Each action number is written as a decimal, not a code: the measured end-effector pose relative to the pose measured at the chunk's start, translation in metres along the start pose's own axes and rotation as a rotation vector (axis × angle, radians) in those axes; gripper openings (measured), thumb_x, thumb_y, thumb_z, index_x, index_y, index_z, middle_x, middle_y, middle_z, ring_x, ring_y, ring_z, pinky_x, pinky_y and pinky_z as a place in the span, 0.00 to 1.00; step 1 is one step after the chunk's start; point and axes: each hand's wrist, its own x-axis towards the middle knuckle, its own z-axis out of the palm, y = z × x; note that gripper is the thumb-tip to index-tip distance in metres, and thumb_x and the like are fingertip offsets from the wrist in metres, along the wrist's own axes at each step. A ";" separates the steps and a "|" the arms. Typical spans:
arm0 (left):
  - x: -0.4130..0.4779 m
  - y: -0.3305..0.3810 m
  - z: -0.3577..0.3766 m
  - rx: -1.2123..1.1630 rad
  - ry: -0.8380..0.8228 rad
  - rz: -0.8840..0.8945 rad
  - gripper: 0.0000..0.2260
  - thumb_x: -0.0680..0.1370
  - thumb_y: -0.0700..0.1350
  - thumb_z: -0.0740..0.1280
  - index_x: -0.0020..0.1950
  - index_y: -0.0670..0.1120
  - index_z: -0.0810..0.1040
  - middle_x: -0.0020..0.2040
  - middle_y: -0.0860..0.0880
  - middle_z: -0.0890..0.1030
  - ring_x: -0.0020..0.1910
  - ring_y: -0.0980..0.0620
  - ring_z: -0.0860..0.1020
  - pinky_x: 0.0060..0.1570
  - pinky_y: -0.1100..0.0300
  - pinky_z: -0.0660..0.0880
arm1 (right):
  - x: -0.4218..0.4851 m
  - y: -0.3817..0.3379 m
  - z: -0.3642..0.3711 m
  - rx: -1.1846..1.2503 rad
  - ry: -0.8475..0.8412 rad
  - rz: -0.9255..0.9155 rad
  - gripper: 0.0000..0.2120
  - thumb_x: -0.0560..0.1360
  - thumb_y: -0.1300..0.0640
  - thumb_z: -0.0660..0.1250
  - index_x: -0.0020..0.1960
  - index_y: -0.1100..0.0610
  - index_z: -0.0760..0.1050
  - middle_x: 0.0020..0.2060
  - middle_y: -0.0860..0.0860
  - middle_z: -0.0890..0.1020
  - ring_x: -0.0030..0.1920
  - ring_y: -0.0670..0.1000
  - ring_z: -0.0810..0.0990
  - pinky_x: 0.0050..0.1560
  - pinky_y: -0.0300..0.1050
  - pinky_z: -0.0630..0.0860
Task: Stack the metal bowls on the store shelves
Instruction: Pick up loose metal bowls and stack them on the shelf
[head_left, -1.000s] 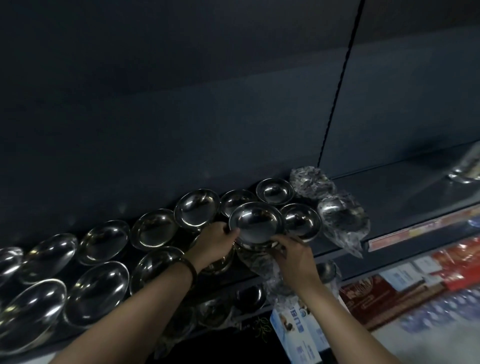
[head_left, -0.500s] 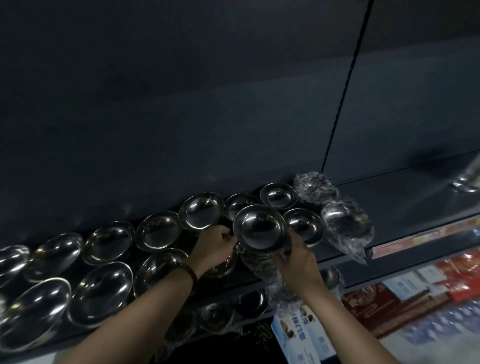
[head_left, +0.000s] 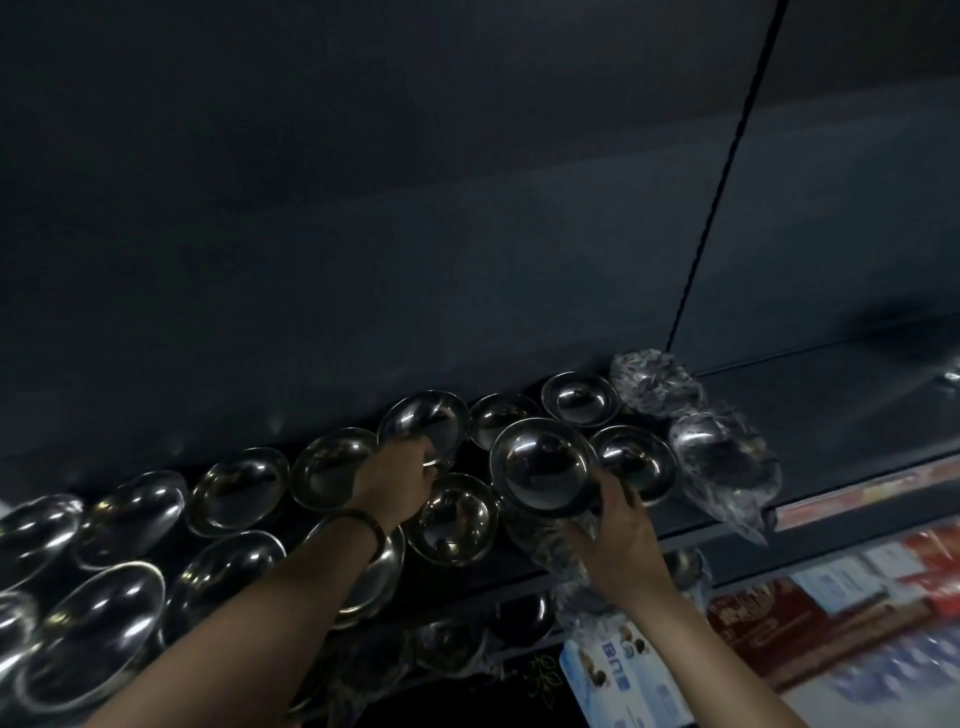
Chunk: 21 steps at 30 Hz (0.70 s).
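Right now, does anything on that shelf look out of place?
Yes. At the right end of the row, a plastic-wrapped bundle of bowls tilts and hangs past the front edge of the shelf. It might slip off.

Down to my right I see dark red cartons beside white-and-blue packs; nearer me, a blue-and-white packet; above them a pale label strip; a thin black line runs up the dark back panel.

Shop, shelves, price strip, packaged goods
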 end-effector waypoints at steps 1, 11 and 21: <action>0.003 -0.002 0.001 0.013 -0.001 0.005 0.11 0.80 0.53 0.71 0.62 0.57 0.80 0.61 0.52 0.84 0.61 0.47 0.83 0.56 0.51 0.81 | 0.001 0.000 0.000 0.006 -0.002 0.016 0.42 0.76 0.48 0.78 0.82 0.47 0.58 0.76 0.55 0.70 0.75 0.58 0.70 0.68 0.50 0.75; 0.000 -0.012 0.006 -0.110 0.059 0.104 0.04 0.82 0.48 0.70 0.55 0.54 0.83 0.55 0.55 0.83 0.53 0.50 0.83 0.51 0.52 0.81 | 0.007 0.003 -0.003 0.017 -0.009 0.089 0.38 0.73 0.41 0.76 0.79 0.49 0.66 0.69 0.50 0.78 0.71 0.52 0.76 0.67 0.45 0.75; -0.029 0.026 -0.039 -0.186 0.337 0.429 0.06 0.81 0.46 0.72 0.57 0.53 0.84 0.53 0.59 0.80 0.50 0.57 0.80 0.47 0.60 0.80 | 0.004 -0.010 -0.020 0.259 -0.039 0.165 0.09 0.81 0.47 0.68 0.60 0.41 0.81 0.48 0.41 0.86 0.51 0.44 0.83 0.48 0.40 0.77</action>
